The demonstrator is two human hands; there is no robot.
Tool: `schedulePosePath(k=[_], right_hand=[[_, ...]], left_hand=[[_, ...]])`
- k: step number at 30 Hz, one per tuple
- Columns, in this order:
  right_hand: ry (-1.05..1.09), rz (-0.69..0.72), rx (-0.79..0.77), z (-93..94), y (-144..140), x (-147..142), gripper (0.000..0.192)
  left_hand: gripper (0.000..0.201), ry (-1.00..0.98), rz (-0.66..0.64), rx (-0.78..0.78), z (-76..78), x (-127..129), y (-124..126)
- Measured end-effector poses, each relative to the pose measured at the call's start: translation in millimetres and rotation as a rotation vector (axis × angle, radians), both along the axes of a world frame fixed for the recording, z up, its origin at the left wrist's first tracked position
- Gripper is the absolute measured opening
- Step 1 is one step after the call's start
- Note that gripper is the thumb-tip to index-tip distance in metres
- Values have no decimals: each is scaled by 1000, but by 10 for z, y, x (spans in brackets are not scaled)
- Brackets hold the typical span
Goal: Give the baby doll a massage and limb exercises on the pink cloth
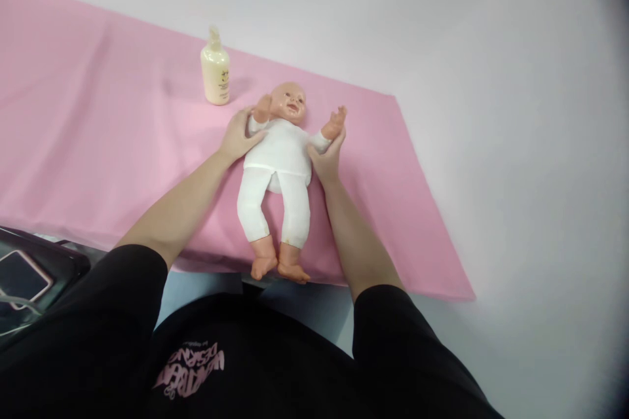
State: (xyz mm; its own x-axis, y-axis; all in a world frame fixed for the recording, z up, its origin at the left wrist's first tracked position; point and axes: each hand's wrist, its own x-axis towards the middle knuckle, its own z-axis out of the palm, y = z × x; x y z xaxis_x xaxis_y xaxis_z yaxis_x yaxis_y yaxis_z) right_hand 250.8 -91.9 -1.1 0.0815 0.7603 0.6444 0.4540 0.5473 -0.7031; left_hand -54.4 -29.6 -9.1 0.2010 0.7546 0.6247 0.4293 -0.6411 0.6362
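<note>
A baby doll [281, 147] in a white top and white trousers lies on its back on the pink cloth, its bare feet at the near edge. My left hand [240, 136] is wrapped round its upper arm on the left side, thumb across the sleeve. On the other side, my right hand [328, 156] grips the opposite arm, with the thumb by the chest. Both of the doll's hands stick up past my fingers. Some of my fingers are hidden beneath its arms.
A cream pump bottle [216, 72] stands upright on the pink cloth [122, 98], beyond my left hand. At the lower left, a phone [23, 278] with a cable rests on a black surface. The cloth-covered table's right edge runs past my right arm.
</note>
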Motion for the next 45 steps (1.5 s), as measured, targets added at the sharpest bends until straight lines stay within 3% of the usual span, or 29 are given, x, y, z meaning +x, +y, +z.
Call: schedulePosePath(k=[4,7,11,17,23,35,40,45], right_hand=[[25,7,7,-212,119,113,100],[-2,8,-28,-243,126,120,92],[-10,17,-27,-241,119,115,96],[-14,12,-29,-315,206,109,108],[-72,-28,36,-175,254,73,98],[-107,15,-54,142,53,-39,98],[-84,-11,-106,152,27,-56,93],[-87,-10,-112,73,49,-4,93]], left_hand=[[57,49,-12,-3,85,42,-106],[49,27,1,-3,87,59,-97],[58,-21,-15,26,27,60,-5],[88,-125,-56,-21,-26,20,55],[95,-169,-104,-72,24,2,21],[87,-133,-57,-98,-30,-8,61],[82,-129,-33,-88,-50,-5,62],[74,-114,-32,-70,33,15,-28]])
